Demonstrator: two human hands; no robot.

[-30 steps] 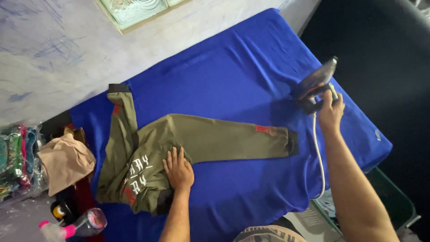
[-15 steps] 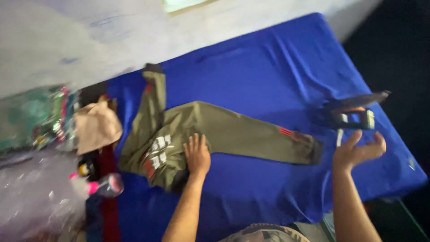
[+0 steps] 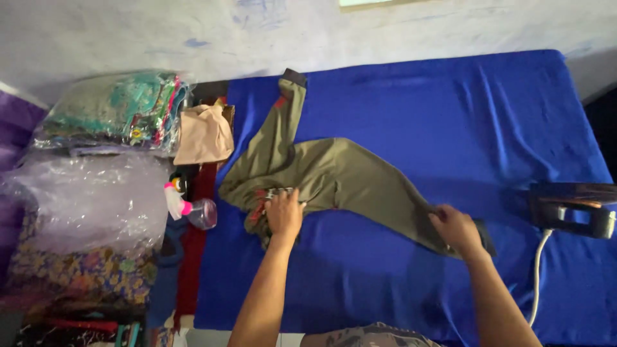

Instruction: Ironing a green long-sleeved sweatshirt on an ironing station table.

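Right hand [image 3: 455,229]: off the iron [image 3: 571,209], now gripping the olive trousers' [image 3: 334,177] cuff. Left hand [image 3: 283,213]: flat, open on waistband. Trousers spread on blue tabletop [image 3: 418,96].

bare forearms, no sleeves, patterned garment [image 3: 369,335]
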